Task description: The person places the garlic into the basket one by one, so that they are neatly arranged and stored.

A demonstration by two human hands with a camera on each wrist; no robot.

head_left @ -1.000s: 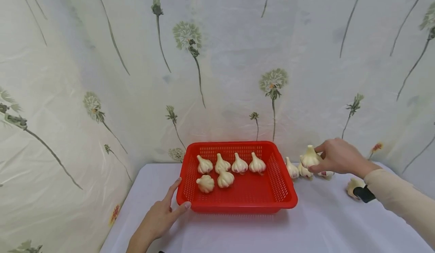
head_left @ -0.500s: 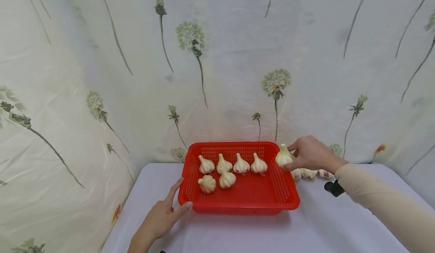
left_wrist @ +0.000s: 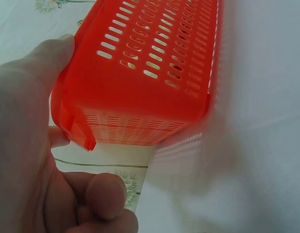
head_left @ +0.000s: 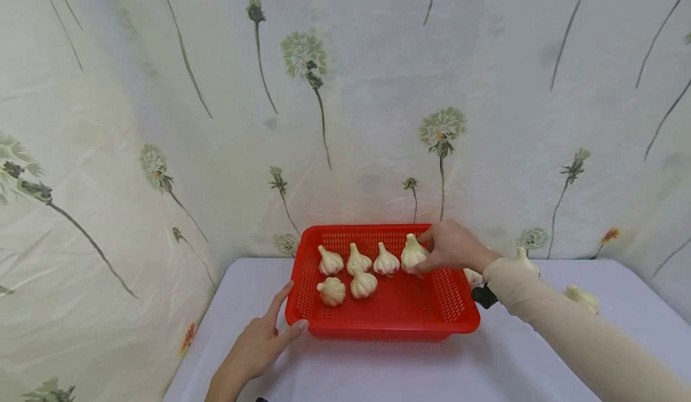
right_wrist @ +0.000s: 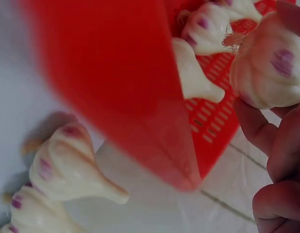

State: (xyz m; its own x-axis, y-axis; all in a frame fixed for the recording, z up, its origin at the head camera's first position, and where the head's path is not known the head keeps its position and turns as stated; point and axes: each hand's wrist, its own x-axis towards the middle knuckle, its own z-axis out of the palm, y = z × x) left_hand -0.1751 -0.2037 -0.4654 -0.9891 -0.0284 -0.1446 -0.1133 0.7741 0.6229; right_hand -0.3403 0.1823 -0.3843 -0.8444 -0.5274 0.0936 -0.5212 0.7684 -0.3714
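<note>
My right hand (head_left: 450, 246) pinches a garlic bulb (head_left: 412, 254) between thumb and fingers, stem upward, over the back right of the red plastic basket (head_left: 378, 333). In the right wrist view the held bulb (right_wrist: 271, 63) has purple patches and a rooty end. Inside the basket are several other bulbs, such as a garlic bulb (head_left: 386, 260) in the back row and another garlic bulb (head_left: 364, 284) farther forward. My left hand (head_left: 258, 347) touches the basket's front left corner, index finger and thumb extended along its rim. Its other fingers (left_wrist: 106, 194) are curled beside the basket.
More garlic lies on the white table (head_left: 367, 378) right of the basket, partly hidden by the right arm: one garlic bulb (head_left: 582, 299) at far right and another garlic bulb (head_left: 526, 260) farther back. A dandelion-patterned curtain (head_left: 367, 120) hangs behind.
My right hand has carried its garlic bulb leftward from the right side of the table, across the basket's rim, to above the basket's inside. The left hand stays at the corner.
</note>
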